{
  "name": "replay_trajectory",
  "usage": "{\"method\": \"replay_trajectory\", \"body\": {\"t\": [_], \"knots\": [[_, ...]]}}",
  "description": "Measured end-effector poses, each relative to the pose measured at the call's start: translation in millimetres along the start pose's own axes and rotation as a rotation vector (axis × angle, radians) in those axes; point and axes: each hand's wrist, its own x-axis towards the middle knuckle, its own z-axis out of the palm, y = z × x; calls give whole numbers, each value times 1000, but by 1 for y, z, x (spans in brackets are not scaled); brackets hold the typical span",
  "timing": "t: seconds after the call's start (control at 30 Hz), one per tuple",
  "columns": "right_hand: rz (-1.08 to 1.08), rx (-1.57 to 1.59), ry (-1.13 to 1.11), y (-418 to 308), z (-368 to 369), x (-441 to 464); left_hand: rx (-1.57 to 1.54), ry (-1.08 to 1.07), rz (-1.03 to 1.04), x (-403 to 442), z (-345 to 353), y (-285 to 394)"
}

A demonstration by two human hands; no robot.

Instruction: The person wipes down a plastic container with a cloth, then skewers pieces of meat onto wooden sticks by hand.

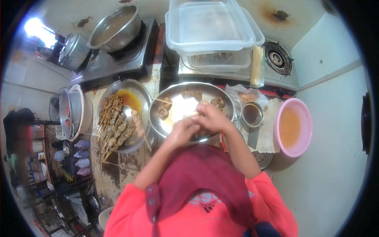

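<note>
Both of my hands are over a wide steel pan (pixel 156 125) holding brown meat pieces (pixel 164 112). My left hand (pixel 184 131) has curled fingers near the pan's front; what they hold, if anything, is hidden. Beside it on the right, my right hand (pixel 212 117) is bent with its fingers together, and its grip is too small to tell. A thin wooden stick (pixel 162 101) lies across the pan's left rim. To the left, a steel basin (pixel 145 89) holds skewered meat (pixel 116 128) and brown sauce.
Clear plastic tubs (pixel 213 23) stand behind the pan, with bundled sticks (pixel 257 67) beside them. A cup of dark sauce (pixel 251 114), a knife (pixel 253 137) and a pink basin (pixel 308 128) are at right. A big bowl (pixel 132 29) sits on the left stove (pixel 148 51).
</note>
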Motion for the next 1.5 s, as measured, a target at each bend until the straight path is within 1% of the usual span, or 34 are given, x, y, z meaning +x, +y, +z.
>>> {"method": "replay_trajectory", "body": {"t": [0.03, 0.13, 0.2, 0.23, 0.3, 0.37, 0.4, 0.43, 0.47, 0.5, 0.57, 0.6, 0.63, 0.67, 0.77, 0.87, 0.97, 1.07, 1.13, 1.37, 1.47, 1.5], "knots": [[8, 20, 10, -1, 1, 2, -13, -6, -11, 0, -2, 3], [28, 52, 71, -7, 9, 9, -223, -262, -242, 6, -13, -6], [34, 34, 144, -4, 20, 9, -628, -318, -247, 8, -9, -22], [55, 63, 245, 0, 24, 9, -830, -342, -247, 8, -7, -28], [90, 126, 445, 6, 31, 10, -1081, -169, -237, 7, -3, -25], [234, 414, 361, -11, 19, -2, -1297, -9, -195, 7, -2, -31], [308, 556, 317, -19, 12, -11, -1362, 23, -171, 9, -4, -32], [272, 440, 333, -24, 11, -18, -1426, 55, -145, 12, -6, -33], [303, 433, 318, -23, 16, -23, -1492, 87, -119, 14, -8, -34], [335, 425, 303, -20, 23, -29, -1460, 143, -84, 17, -9, -34], [363, 412, 294, -22, 29, -38, -1536, 141, -101, 22, -13, -35], [288, 382, 351, -23, 32, -38, -1573, 140, -109, 24, -16, -32], [212, 352, 408, -23, 36, -38, -1461, 177, -123, 25, -17, -23], [136, 322, 464, -23, 39, -38, -1436, 212, -121, 26, -19, -25], [227, 259, 315, -43, 24, -41, -1400, 311, -101, 31, -22, -31], [174, 53, 321, -48, 23, -43, -1432, 378, -72, 35, -26, -34], [125, 80, 316, -50, 26, -44, -1418, 396, -76, 35, -32, -35], [133, 153, 290, -60, 27, -44, -1376, 450, -83, 38, -33, -39], [133, 139, 257, -58, 28, -43, -1367, 505, -97, 40, -31, -40], [194, 64, 174, -58, 24, -41, -1335, 533, -149, 34, -31, -29], [148, 66, 224, -62, 24, -41, -1308, 547, -147, 33, -32, -28], [146, 27, 202, -61, 23, -41, -1294, 545, -135, 31, -33, -27]]}}
